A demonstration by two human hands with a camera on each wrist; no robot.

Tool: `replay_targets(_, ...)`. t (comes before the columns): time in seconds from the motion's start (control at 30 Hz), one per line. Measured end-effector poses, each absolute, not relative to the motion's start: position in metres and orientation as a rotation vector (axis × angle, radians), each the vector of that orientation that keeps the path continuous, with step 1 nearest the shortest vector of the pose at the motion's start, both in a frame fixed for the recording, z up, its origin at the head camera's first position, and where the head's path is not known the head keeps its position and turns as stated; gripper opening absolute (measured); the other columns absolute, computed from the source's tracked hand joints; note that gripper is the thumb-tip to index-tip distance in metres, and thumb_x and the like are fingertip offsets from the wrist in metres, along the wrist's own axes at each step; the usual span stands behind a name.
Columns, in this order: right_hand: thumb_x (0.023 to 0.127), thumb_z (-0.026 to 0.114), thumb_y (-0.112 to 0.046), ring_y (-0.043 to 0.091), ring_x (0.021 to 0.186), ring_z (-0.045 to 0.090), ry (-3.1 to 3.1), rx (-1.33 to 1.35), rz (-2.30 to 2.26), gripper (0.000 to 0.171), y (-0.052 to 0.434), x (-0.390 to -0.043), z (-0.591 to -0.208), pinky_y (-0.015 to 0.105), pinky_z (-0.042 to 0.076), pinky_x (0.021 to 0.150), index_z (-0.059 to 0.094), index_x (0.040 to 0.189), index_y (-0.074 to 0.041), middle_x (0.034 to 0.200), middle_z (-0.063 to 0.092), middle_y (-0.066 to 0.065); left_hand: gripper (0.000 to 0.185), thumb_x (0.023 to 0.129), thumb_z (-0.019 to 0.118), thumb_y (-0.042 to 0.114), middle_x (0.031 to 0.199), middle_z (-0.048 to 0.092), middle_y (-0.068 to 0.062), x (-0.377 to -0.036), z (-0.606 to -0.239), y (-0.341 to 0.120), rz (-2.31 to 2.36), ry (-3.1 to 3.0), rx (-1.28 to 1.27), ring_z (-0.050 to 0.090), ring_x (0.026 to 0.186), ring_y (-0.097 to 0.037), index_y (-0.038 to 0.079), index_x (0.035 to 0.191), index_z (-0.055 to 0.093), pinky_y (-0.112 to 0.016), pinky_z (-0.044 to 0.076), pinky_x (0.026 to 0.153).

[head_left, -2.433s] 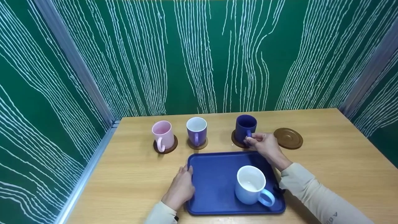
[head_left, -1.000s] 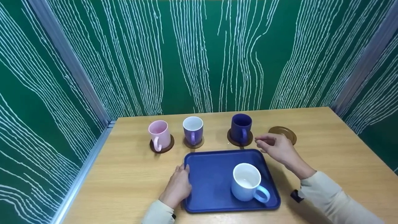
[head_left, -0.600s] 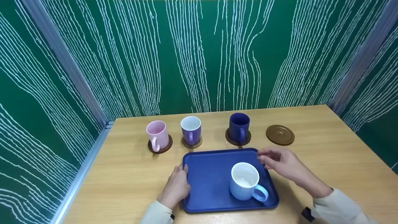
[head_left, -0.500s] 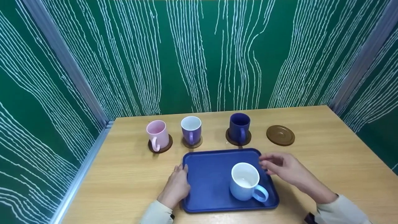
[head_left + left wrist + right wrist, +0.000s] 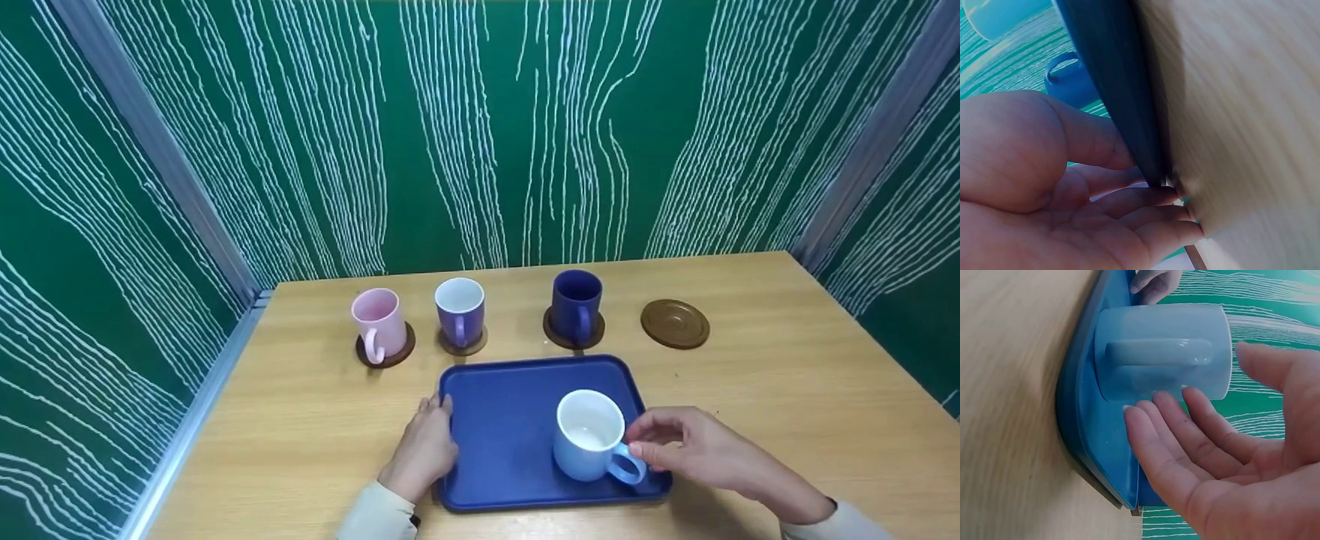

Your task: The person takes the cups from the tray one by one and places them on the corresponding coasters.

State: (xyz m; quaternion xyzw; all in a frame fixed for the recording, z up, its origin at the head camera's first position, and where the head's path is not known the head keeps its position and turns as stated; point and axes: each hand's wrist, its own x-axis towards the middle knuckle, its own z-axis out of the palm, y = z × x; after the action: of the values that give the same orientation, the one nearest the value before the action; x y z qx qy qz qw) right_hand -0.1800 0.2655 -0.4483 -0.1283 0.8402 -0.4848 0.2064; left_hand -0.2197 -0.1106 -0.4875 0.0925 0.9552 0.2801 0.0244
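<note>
A dark blue tray lies on the wooden table, with a light blue mug upright on its right half. My left hand grips the tray's left rim; in the left wrist view the thumb lies against one side of it and the fingers are at the other. My right hand is right beside the light blue mug's handle. In the right wrist view its thumb and fingers are spread apart around the handle side, not closed on it.
Behind the tray, a pink mug, a purple mug with white inside and a dark blue mug stand on round coasters. A bare brown coaster lies to their right. Green walls with white lines enclose the table.
My right hand has left the dark blue mug's handle, which it pinched, and come down toward me to the light blue mug's handle. My left hand stays at the tray's rim.
</note>
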Motion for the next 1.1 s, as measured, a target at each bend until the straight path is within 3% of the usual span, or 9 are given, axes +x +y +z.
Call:
replay_targets(0.2,0.098,0.073,-0.028,0.021,0.098,0.065,2.324,-0.424,-1.366,0.026,0.264,-0.174,-0.450,0.025,0.056,0.078,0.071,0.112,-0.007,0.104,0.071,0.007,0.060,0.084,0.059,-0.011,0.153,0.043,-0.036,-0.220,-0.486,-0.112,0.866,2.969,0.320,0.037,0.144,-0.055,-0.017,0.143,0.049,-0.059,0.034,0.119)
replay_targets(0.8,0.099,0.071,-0.021,0.021,0.091,0.067,2.148,-0.434,-1.531,0.023,0.257,-0.171,-0.468,0.030,0.062,0.079,0.070,0.104,0.001,0.101,0.071,0.015,0.061,0.087,0.058,-0.010,0.157,0.040,-0.033,-0.218,-0.486,-0.110,0.880,2.935,0.246,0.032,0.148,-0.052,-0.014,0.146,0.047,-0.058,0.029,0.122)
replay_targets(1.1,0.100,0.069,-0.024,0.017,0.090,0.064,2.152,-0.445,-1.498,0.023,0.258,-0.172,-0.471,0.024,0.054,0.076,0.072,0.102,-0.002,0.099,0.072,0.011,0.060,0.086,0.054,-0.011,0.156,0.039,-0.034,-0.219,-0.485,-0.110,0.883,2.926,0.263,0.031,0.148,-0.054,-0.014,0.146,0.048,-0.060,0.030,0.121)
